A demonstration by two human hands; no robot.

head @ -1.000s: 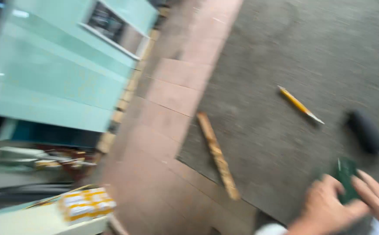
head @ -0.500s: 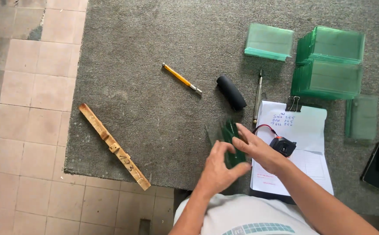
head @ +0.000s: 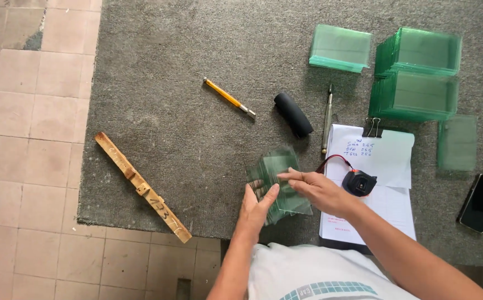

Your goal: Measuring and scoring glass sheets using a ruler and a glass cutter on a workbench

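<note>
Glass panes [head: 279, 178] centre frame; left hand [head: 257, 206], right hand [head: 316, 189] fingers clamped on stack (fragile, slippery; likely sharp-edged); grip flat faces.

Black phone [head: 479, 203], dark screen (far right), beside white clipped papers [head: 376, 166].

Grey carpet mat [head: 197, 139] over pale pink floor tiles [head: 30, 111]; even daylight.
</note>
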